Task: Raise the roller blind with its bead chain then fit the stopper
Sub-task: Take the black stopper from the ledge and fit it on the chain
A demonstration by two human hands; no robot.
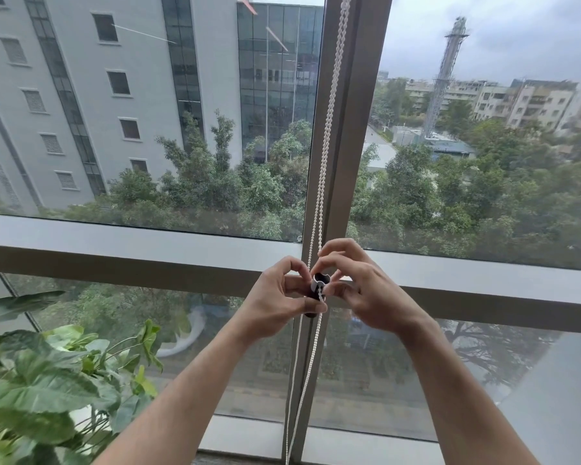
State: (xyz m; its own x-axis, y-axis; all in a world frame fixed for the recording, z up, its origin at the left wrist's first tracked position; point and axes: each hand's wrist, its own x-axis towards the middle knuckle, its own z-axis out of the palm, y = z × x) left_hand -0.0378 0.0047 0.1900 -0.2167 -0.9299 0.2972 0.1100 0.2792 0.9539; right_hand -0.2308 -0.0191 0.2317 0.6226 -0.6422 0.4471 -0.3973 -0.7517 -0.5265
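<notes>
Blind not in view, glass clear, so prob raised already; step in hand was stopper fit. Left hand [284, 290] pinched closed on stopper [319, 286], dark w/ pale slot, in front of window mullion [351, 129] at transom [131, 260] level; right hand [356, 283] fingers curled shut, pressing bead chain [329, 105] into slot. Next move prob needs beads seated, then clip snapped shut; chain slack below. Open room both sides; plant [47, 374] well apart at lower left.

Two hands (left [282, 293], right [366, 290]), one stopper [318, 282], two chain strands [329, 112], one plant [57, 374].
</notes>
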